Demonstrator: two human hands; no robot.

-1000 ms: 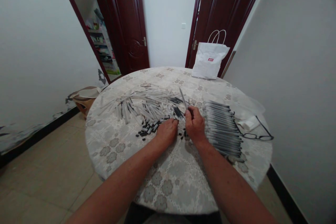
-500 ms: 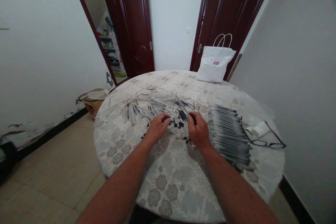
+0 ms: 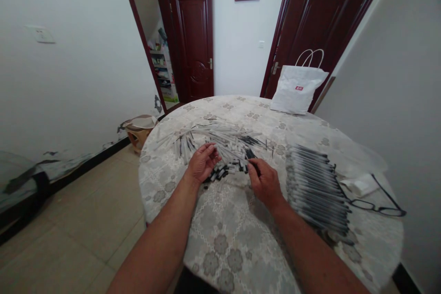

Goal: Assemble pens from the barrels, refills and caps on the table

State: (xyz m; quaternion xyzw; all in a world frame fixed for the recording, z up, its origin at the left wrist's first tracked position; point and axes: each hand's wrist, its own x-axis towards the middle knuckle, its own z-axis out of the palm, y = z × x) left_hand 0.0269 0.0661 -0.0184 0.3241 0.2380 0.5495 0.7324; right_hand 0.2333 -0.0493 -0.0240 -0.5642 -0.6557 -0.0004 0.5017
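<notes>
My right hand [image 3: 266, 181] is closed, thumb and fingers pinching one end of a thin pale pen barrel [image 3: 234, 156]. The barrel slants up and left toward my left hand [image 3: 203, 163], whose thumb and fingertips are curled together. What those fingertips hold, if anything, is too small to make out. Behind and between the hands spreads a loose pile of translucent pen barrels [image 3: 186, 144] and dark thin pieces. Several small black-and-white pen parts [image 3: 219, 172] lie just below the hands. To the right, a neat row of pens with dark ends [image 3: 317, 186] lies side by side.
Dark-framed glasses [image 3: 377, 207] and a white crumpled wrapper [image 3: 361, 186] lie at the right of the round table with a patterned cloth [image 3: 227, 220]. A white paper bag [image 3: 299, 89] stands at the back right. A brown stool [image 3: 138, 135] is at the left, beyond the table edge.
The barrel in my right hand has swung from pointing up and left to lying lower, toward my left hand. My left hand has turned and risen slightly. The view has shifted left.
</notes>
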